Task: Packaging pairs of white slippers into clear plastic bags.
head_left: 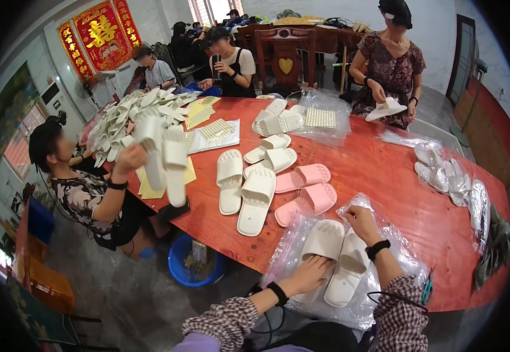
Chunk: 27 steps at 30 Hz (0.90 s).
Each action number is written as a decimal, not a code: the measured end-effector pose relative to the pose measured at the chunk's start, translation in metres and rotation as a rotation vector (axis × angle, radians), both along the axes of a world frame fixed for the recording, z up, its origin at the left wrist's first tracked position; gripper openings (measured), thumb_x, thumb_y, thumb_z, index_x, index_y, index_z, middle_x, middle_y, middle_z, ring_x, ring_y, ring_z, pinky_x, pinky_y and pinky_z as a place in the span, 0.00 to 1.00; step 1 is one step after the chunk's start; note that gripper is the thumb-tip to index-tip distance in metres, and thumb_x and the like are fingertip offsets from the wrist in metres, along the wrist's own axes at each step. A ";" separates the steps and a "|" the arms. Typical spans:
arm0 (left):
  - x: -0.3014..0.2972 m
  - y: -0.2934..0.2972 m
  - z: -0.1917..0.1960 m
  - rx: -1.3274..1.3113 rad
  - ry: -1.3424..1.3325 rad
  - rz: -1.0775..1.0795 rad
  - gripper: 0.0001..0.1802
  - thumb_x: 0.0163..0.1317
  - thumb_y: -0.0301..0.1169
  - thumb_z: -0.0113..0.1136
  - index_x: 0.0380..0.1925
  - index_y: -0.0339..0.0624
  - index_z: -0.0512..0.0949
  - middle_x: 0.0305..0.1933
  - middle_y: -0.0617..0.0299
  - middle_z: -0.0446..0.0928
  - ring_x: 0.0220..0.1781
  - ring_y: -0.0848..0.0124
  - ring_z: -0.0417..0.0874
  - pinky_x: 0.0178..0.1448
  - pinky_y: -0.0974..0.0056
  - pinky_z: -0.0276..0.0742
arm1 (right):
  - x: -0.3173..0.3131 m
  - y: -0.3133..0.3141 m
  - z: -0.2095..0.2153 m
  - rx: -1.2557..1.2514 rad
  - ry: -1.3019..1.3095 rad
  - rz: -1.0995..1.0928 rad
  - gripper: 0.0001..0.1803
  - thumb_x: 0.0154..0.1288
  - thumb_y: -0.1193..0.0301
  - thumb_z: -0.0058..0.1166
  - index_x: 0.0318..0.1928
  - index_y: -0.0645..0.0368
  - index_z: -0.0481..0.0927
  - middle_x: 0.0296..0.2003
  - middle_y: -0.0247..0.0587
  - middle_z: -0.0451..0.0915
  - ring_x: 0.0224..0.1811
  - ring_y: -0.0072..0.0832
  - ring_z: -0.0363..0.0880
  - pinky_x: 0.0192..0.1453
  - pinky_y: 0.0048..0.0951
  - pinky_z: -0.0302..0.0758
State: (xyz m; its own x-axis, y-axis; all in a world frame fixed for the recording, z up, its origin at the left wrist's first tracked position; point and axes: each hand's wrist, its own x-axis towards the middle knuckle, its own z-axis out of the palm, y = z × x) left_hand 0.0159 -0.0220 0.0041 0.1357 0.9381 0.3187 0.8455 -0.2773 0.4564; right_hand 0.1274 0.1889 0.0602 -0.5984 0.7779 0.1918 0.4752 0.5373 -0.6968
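- At the near edge of the red wooden table (384, 176), a pair of cream rubber slippers (334, 258) lies on a clear plastic bag (290, 246).
- Left hand (309, 274) presses flat on the left slipper, fingers spread.
- Right hand (360, 218) pinches the bag's far edge.
- Pink rubber slippers (307, 188) lie just beyond.

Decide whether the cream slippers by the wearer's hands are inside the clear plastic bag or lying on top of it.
Cannot tell. The cream slippers lie over the clear plastic bag, left hand pressing one, right hand at the bag's edge; no film visibly covers them.
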 end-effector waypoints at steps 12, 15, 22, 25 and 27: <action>-0.001 0.086 0.011 0.036 -0.773 0.001 0.14 0.63 0.25 0.53 0.49 0.35 0.75 0.43 0.51 0.80 0.43 0.64 0.82 0.47 0.64 0.77 | 0.024 -0.071 -0.028 -0.018 0.328 -0.140 0.10 0.65 0.69 0.56 0.32 0.65 0.80 0.19 0.33 0.75 0.22 0.17 0.70 0.26 0.24 0.67; 0.001 0.085 -0.006 -0.087 -0.850 0.049 0.12 0.63 0.28 0.56 0.46 0.35 0.75 0.41 0.54 0.81 0.42 0.70 0.82 0.48 0.66 0.77 | 0.033 -0.080 -0.041 -0.180 0.369 -0.199 0.10 0.65 0.69 0.55 0.31 0.64 0.80 0.21 0.31 0.76 0.22 0.16 0.69 0.25 0.21 0.66; -0.005 0.083 -0.003 -0.239 -1.116 0.070 0.07 0.64 0.30 0.58 0.37 0.39 0.79 0.29 0.70 0.76 0.31 0.81 0.74 0.34 0.74 0.71 | 0.036 -0.085 -0.044 -0.245 0.512 -0.105 0.15 0.58 0.78 0.54 0.46 0.64 0.72 0.36 0.37 0.75 0.35 0.21 0.74 0.41 0.21 0.72; 0.000 0.087 -0.009 -0.206 -1.142 0.026 0.07 0.65 0.30 0.57 0.38 0.38 0.78 0.31 0.69 0.76 0.32 0.81 0.75 0.36 0.74 0.71 | 0.046 -0.084 -0.048 -0.271 0.554 -0.111 0.13 0.62 0.81 0.50 0.47 0.65 0.71 0.40 0.39 0.76 0.41 0.25 0.77 0.46 0.24 0.74; 0.002 0.096 -0.018 -0.201 -1.207 -0.059 0.08 0.65 0.31 0.57 0.40 0.38 0.78 0.34 0.68 0.77 0.35 0.79 0.75 0.40 0.72 0.73 | 0.052 -0.080 -0.049 -0.296 0.520 -0.189 0.08 0.66 0.81 0.50 0.45 0.65 0.72 0.42 0.42 0.77 0.44 0.26 0.80 0.46 0.26 0.77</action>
State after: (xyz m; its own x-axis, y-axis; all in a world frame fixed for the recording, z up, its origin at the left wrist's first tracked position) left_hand 0.0180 0.0739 -0.0135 -0.1024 0.9875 0.1199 -0.1615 -0.1354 0.9775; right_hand 0.1798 0.1089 0.0112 -0.3317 0.9259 0.1807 0.1020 0.2256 -0.9689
